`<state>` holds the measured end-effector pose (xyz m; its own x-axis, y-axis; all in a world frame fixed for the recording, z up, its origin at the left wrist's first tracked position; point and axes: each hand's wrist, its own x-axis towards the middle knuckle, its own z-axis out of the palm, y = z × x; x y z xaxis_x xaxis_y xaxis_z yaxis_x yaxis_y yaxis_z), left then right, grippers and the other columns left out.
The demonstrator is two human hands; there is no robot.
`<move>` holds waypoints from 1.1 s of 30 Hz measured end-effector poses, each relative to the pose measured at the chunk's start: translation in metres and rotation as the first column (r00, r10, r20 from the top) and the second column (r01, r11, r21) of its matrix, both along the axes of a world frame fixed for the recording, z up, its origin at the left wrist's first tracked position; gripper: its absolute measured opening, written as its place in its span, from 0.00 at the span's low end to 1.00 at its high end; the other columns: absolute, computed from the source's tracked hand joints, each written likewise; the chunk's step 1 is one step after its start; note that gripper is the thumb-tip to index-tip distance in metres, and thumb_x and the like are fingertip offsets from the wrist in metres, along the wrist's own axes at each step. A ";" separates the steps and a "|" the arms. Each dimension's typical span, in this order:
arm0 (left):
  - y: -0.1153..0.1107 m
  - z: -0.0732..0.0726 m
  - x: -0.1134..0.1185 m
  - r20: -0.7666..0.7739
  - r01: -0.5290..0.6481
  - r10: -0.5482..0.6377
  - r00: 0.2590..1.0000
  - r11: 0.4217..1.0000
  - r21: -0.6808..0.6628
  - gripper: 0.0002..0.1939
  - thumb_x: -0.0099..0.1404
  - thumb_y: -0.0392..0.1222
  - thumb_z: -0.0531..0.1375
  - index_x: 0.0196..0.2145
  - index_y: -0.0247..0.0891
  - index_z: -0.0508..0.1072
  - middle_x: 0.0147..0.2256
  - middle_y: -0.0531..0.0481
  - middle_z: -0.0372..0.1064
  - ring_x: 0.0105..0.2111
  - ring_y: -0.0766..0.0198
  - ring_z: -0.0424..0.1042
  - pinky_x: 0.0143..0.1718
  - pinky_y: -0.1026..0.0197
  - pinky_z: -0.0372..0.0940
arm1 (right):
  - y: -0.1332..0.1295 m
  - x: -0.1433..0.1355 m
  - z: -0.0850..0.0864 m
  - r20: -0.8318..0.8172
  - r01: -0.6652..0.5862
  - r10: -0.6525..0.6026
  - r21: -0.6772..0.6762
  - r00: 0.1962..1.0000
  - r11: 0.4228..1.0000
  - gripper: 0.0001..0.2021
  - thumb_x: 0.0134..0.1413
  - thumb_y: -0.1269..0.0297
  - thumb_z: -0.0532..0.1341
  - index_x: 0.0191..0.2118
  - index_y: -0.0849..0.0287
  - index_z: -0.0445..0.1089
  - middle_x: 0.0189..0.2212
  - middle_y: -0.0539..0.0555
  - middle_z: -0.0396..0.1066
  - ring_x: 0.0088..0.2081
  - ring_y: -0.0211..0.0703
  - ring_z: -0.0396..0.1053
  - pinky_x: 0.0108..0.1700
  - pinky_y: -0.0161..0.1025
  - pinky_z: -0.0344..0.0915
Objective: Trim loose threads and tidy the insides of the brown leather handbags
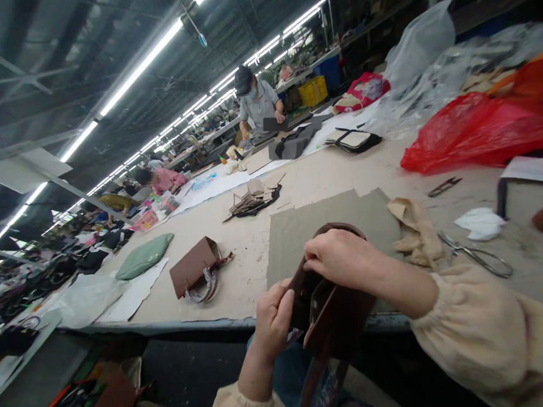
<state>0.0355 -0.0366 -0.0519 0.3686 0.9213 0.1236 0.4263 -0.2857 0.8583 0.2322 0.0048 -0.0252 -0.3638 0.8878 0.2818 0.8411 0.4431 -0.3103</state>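
Note:
A dark brown handbag (341, 318) hangs tilted at the table's front edge, its mouth facing me and its dark inside partly showing. My left hand (274, 314) pinches the bag's left rim between thumb and fingers. Higher up, my right hand (335, 255) is closed on the far rim, near a curved brown handle or flap. Below the bag, a strap with clear plastic wrap dangles. Under the bag's upper part lies a grey-green sheet (320, 218). A second brown handbag (196, 265) rests on the table to the left, plastic around its handles.
Scissors (478, 254), thread snips (445, 186), a tan cloth (414, 229) and crumpled white tissue (480, 223) lie at right. Behind them is a red plastic bag (479, 131). A green pouch (145, 255) sits left. A co-worker (259, 103) stands across the table.

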 end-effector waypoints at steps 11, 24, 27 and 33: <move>0.003 0.004 -0.007 -0.110 0.069 -0.068 0.992 0.998 -0.001 0.17 0.62 0.44 0.55 0.46 0.34 0.68 0.40 0.46 0.70 0.39 0.61 0.68 0.41 0.63 0.61 | 0.001 0.001 0.001 0.007 0.006 -0.006 -0.004 1.000 1.000 0.09 0.50 0.58 0.56 0.26 0.54 0.71 0.24 0.51 0.72 0.29 0.43 0.68 0.28 0.36 0.54; 0.032 0.022 0.021 -0.639 -0.013 0.108 0.761 0.988 0.153 0.21 0.65 0.51 0.48 0.23 0.35 0.68 0.20 0.51 0.65 0.22 0.68 0.62 0.24 0.65 0.47 | 0.004 -0.001 -0.002 -0.007 0.034 -0.034 0.012 0.999 0.999 0.11 0.51 0.60 0.56 0.26 0.57 0.72 0.24 0.54 0.72 0.28 0.42 0.69 0.27 0.35 0.54; 0.032 0.021 0.021 -0.638 -0.012 0.093 0.764 0.991 0.130 0.20 0.65 0.49 0.47 0.22 0.35 0.66 0.19 0.52 0.63 0.21 0.69 0.60 0.23 0.66 0.46 | 0.008 0.006 -0.001 -0.015 -0.053 0.053 -0.017 0.998 0.998 0.10 0.50 0.59 0.57 0.28 0.56 0.73 0.25 0.53 0.73 0.30 0.43 0.69 0.29 0.35 0.56; 0.036 0.021 0.018 -0.643 -0.025 0.084 0.761 0.995 0.100 0.20 0.65 0.49 0.47 0.20 0.36 0.63 0.18 0.54 0.59 0.21 0.69 0.58 0.23 0.66 0.46 | 0.015 0.028 0.003 -0.029 -0.231 0.230 -0.070 0.973 0.970 0.12 0.44 0.52 0.62 0.31 0.54 0.74 0.28 0.51 0.74 0.31 0.42 0.69 0.31 0.34 0.57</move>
<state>0.0535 -0.0008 -0.0307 0.3373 0.9400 -0.0506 0.8879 -0.2997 0.3491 0.2601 0.0198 -0.0222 -0.5560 0.7990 0.2292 0.7121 0.6001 -0.3645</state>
